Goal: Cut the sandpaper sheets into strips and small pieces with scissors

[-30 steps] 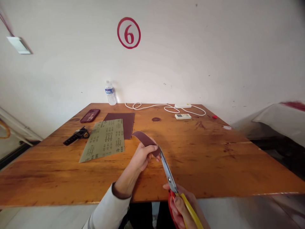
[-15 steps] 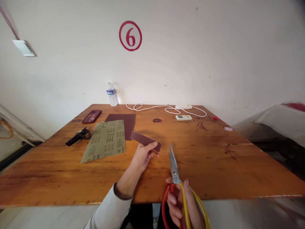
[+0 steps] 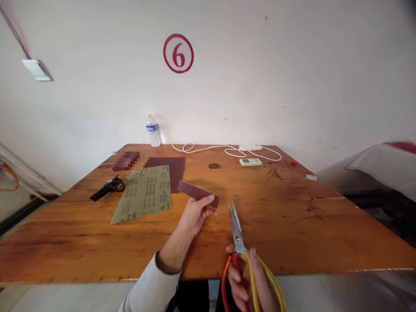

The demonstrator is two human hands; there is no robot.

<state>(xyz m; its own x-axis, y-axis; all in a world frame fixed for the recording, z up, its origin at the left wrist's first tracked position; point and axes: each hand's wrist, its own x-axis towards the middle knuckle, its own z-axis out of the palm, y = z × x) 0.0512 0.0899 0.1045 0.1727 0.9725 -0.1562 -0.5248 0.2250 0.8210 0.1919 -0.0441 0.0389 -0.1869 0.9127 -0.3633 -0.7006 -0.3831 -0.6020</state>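
A narrow strip of dark red sandpaper (image 3: 195,191) is pinched between the thumb and fingers of my left hand (image 3: 196,214), held above the table. My right hand (image 3: 250,277) grips scissors (image 3: 237,236) with one red and one yellow handle, near the table's front edge. The blades point away from me and stand slightly apart, to the right of the strip and not touching it. Left of my left hand, a larger sandpaper piece (image 3: 144,195) lies with its printed greenish back up, overlapping a dark red sandpaper sheet (image 3: 178,173).
On the wooden table (image 3: 292,225), a black strap-like item (image 3: 108,188) and a blurred dark red object (image 3: 126,160) lie at left. A water bottle (image 3: 152,132) stands against the wall. Farther right are a white power strip (image 3: 250,147) with its cord and a remote control (image 3: 250,162).
Both hands keep nearly the same pose, with the strip and the scissors still held. The view has tilted slightly, so the wall and table sit a little lower.
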